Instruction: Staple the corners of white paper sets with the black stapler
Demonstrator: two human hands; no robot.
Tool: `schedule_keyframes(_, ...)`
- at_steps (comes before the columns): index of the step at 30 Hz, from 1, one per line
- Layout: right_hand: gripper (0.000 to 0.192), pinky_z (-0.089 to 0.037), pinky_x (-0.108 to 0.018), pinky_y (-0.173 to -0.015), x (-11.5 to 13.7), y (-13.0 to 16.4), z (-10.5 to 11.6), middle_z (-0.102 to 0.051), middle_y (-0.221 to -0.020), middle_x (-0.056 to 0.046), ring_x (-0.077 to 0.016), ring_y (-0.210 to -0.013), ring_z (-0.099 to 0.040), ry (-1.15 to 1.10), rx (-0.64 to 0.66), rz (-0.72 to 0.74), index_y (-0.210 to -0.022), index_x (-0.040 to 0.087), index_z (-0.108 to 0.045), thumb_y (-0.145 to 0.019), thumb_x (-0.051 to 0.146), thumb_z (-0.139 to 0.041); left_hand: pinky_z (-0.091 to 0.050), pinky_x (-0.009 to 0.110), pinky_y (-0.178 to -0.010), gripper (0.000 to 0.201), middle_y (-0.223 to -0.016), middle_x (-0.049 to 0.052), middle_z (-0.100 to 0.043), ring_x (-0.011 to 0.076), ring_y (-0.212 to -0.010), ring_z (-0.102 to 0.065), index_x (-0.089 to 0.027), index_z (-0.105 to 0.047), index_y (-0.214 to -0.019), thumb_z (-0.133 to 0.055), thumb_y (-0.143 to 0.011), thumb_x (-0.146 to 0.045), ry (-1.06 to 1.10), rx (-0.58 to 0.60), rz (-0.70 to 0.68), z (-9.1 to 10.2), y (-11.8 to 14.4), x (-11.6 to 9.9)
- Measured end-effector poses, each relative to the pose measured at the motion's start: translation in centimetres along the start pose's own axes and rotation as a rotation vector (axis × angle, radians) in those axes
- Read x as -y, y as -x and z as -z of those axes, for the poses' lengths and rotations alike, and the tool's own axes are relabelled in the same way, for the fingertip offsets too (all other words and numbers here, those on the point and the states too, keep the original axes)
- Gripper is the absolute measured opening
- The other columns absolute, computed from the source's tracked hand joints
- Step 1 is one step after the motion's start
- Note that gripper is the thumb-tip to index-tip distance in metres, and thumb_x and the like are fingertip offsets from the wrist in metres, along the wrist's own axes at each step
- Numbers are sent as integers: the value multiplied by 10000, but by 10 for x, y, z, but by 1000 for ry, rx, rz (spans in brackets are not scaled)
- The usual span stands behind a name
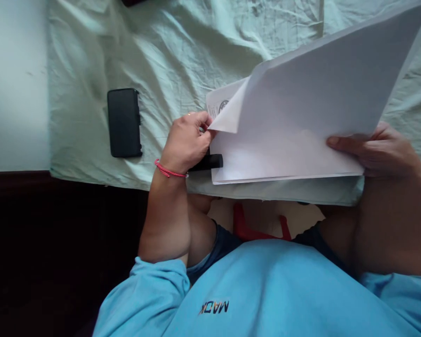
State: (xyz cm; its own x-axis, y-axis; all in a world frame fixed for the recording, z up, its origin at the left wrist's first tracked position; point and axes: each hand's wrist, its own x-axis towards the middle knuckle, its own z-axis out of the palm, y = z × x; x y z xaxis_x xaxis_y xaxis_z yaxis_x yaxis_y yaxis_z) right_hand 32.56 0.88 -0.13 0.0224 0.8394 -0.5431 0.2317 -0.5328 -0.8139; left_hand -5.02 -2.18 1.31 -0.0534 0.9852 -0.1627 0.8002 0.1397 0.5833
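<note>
Holding step: leafing through a paper stack (pixel 284 161), by my judgement, with one corner being peeled up.
Left hand (pixel 186 142): fingers curled close, thumb and fingertips pinched on the folded-over corner of the top sheet (pixel 319 89); a red bracelet (pixel 166 171) sits on its wrist.
Right hand (pixel 373 150): closed flat on the opposite short edge of the paper stack, thumb on top, the other fingers hidden beneath.
Stack's place: it spans between the two grips, its near long edge on the edge of the green bedsheet (pixel 175 51).
Long axis: it runs from the left pinch straight across to the right grip, roughly parallel to the person's chest.
Pointing: the top sheet tilts up and away from both grips, its far corner highest beyond the right hand.
Printed sheet (pixel 219 104): it peeks out just beyond the left pinch, showing a round mark; the text is too small to read.
Black object (pixel 210 162): it lies just under the left pinch, touching the stack's near corner; what it is I cannot tell.
Phone (pixel 124 122): it lies face down, well outside the left grip, apart from the papers.
Next move calls for: a light pinch that takes only one sheet, while the right grip keeps the rest squared.
</note>
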Motion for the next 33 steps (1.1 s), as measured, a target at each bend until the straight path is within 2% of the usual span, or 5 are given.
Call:
schedule_keyframes(7,470,-606,-229,-618,0,-1,2,-804,-1069,-56,-172,-826,-731,28,0,6,-959,241,-850,-557,384,-1047,-463,378,-764,255,-699,28,-642,226,-728,-597,-228,-564,-625,-675,-853,-256,-87,112,94,6,-3,-7)
schedule_keyframes(12,440,-586,-233,-588,-5,-3,6,-802,-1024,-55,-172,-791,-722,54,2,15,-926,231,-844,-565,389,-1040,-425,352,-733,73,-702,24,-673,221,-720,-594,-222,-699,-715,-674,-782,-203,-82,121,48,6,-2,-4)
schedule_keyframes(20,419,-578,-227,-606,4,3,-2,-795,-994,-67,-158,-785,-704,28,-13,-6,-856,213,-837,-536,387,-1045,-406,336,-704,74,-663,9,-659,207,-706,-574,-207,-730,-740,-711,-801,-168,-49,123,109,10,-2,-3)
schedule_keyframes(25,438,-577,-232,-590,3,2,0,-800,-1019,-76,-164,-786,-707,73,-17,28,-882,214,-844,-545,411,-1041,-408,335,-712,234,-598,5,-590,221,-723,-575,-214,-667,-675,-760,-870,-303,-24,128,105,11,-3,1)
schedule_keyframes(33,450,-592,-241,-609,-2,-1,2,-803,-1057,-80,-179,-815,-731,83,-9,28,-943,226,-853,-577,419,-1030,-435,375,-739,323,-709,31,-644,224,-717,-604,-228,-532,-636,-743,-879,-259,-86,82,129,6,-1,-4)
